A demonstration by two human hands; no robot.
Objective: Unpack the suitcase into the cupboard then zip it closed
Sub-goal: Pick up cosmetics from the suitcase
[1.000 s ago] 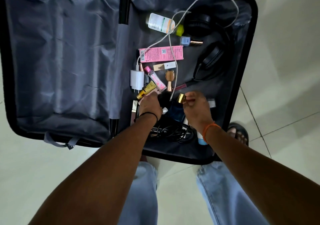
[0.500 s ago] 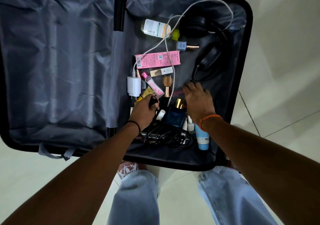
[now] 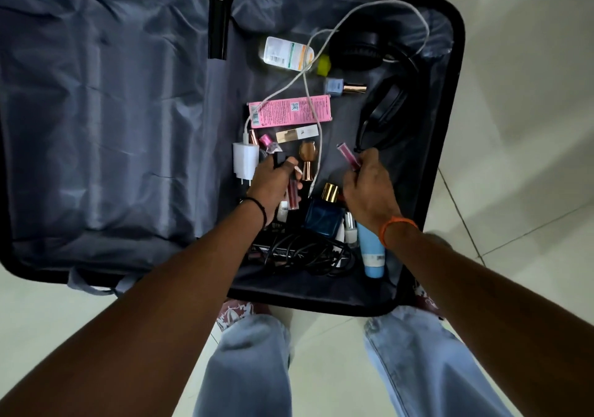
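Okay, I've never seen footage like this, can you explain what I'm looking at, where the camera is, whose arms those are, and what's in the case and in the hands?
The camera is worn on a person's head and looks down, so the two arms are the wearer's own. No robot is involved. An open suitcase lies on a tiled floor, and only its right half holds things: a pink box, black headphones, a white charger with its cable, a blue perfume bottle, a light blue tube and small cosmetics. The left hand grips a few small cosmetic tubes. The right hand pinches a pink lip gloss tube.
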